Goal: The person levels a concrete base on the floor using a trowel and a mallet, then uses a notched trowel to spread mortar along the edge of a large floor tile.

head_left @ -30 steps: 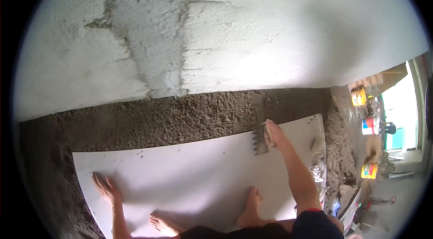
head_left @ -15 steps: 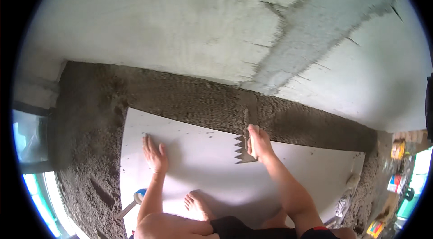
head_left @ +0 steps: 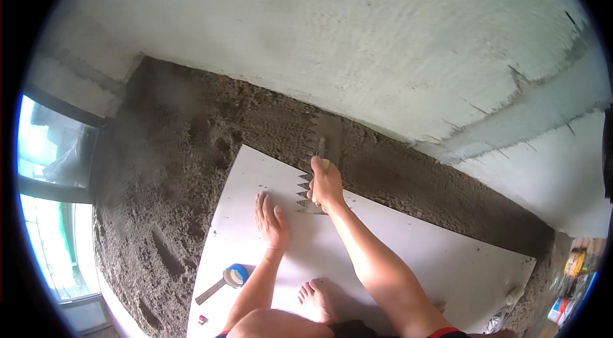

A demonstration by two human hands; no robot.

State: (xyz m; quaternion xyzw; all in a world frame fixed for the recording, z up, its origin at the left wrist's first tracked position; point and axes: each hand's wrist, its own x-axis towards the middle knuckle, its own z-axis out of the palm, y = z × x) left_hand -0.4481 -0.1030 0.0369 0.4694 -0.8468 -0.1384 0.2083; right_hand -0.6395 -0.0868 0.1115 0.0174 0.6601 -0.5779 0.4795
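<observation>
A notched trowel [head_left: 329, 134] with a toothed blade is gripped by its handle in my right hand [head_left: 327, 186]. The blade lies across the far edge of a large white slab [head_left: 383, 236], partly over the slab and partly over the rough grey-brown mortar [head_left: 268, 114] beyond. My fingers hide the middle of the trowel. My left hand [head_left: 272, 222] rests on the slab near its left corner, palm down with fingers stretched out. Beside my left forearm is a blue-and-white roll [head_left: 236, 275] with a grey marked strip next to it.
A plastered wall [head_left: 332, 31] rises behind the mortar bed. My bare foot [head_left: 316, 300] stands on the slab. Windows [head_left: 54, 146] are at the left. A small red object [head_left: 202, 319] lies near the slab's left edge. Several packages, one yellow [head_left: 575, 262], sit at the far right.
My right hand has moved the trowel leftward along the slab's far edge. My left hand stays about where it was on the slab. The view has turned left.
</observation>
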